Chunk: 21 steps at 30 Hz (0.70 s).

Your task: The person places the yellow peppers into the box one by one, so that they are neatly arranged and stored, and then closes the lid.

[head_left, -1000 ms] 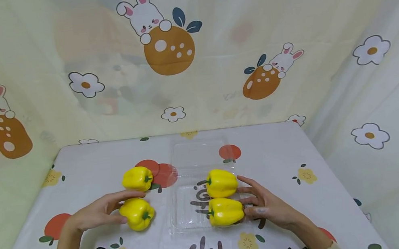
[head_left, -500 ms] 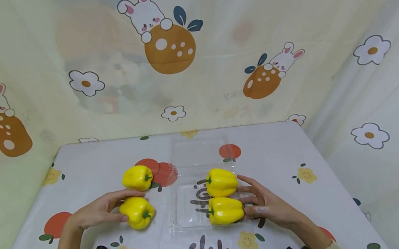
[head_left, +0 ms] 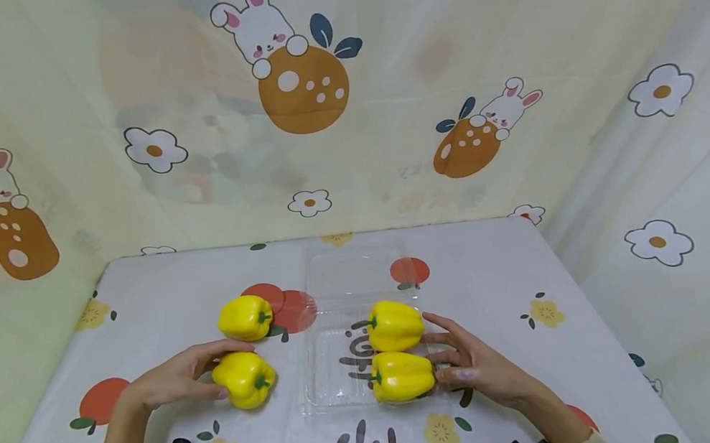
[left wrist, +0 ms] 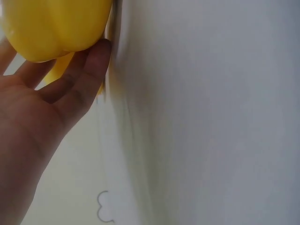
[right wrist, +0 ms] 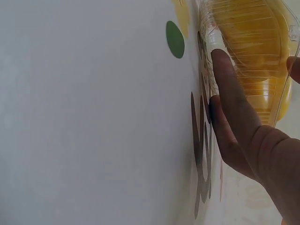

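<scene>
My left hand (head_left: 179, 373) holds a yellow bell pepper (head_left: 246, 381) at the near left, its thumb and fingers curved round the side away from the stem. In the left wrist view the fingertips (left wrist: 99, 54) reach under that pepper. A clear plastic clamshell box (head_left: 336, 386) lies with its lid folded back. Inside its right half sit a far yellow bell pepper (head_left: 395, 325) and a near yellow bell pepper (head_left: 402, 377), stems to the left. Against the box's right wall rests my right hand (head_left: 474, 368); the right wrist view shows fairly straight fingers (right wrist: 227, 75) along the ribbed plastic.
Another yellow bell pepper (head_left: 245, 318) lies just beyond my left hand. The clear lid (head_left: 356, 268) lies flat behind the box. A patterned white cloth (head_left: 482, 258) covers the table, and a cream curtain (head_left: 387, 153) with printed rabbits hangs behind it.
The left forefinger's tip has drawn back very slightly to the left. Both hands, the peppers and the box otherwise stay in place.
</scene>
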{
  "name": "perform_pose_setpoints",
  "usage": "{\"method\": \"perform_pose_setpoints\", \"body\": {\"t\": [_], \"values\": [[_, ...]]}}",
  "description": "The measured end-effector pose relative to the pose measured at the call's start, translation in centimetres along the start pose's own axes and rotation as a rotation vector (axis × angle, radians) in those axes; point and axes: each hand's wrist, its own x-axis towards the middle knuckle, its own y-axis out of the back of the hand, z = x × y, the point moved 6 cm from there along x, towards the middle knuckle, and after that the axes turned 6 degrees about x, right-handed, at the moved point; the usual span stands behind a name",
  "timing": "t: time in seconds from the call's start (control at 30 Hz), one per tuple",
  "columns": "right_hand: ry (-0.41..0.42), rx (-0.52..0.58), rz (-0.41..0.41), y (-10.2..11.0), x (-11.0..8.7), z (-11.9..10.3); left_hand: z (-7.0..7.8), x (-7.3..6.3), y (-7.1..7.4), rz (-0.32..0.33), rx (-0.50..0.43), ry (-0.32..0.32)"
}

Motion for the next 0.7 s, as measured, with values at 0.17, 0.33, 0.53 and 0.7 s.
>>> {"method": "perform_pose_setpoints", "body": {"t": [0.17,0.33,0.53,0.7], "values": [[0.010,0.002,-0.010,-0.01,-0.03,0.05,0.06,0.03,-0.13,0.003,0.000,0.013],[0.019,-0.001,-0.018,-0.01,0.00,0.13,0.10,0.06,-0.25,0.017,0.002,0.021],[0.018,-0.006,-0.012,-0.02,0.04,0.20,0.34,0.12,-0.29,0.047,0.007,0.027],[0.012,-0.004,-0.001,0.00,0.01,0.19,0.45,0.06,-0.24,0.080,-0.006,0.032]]}}
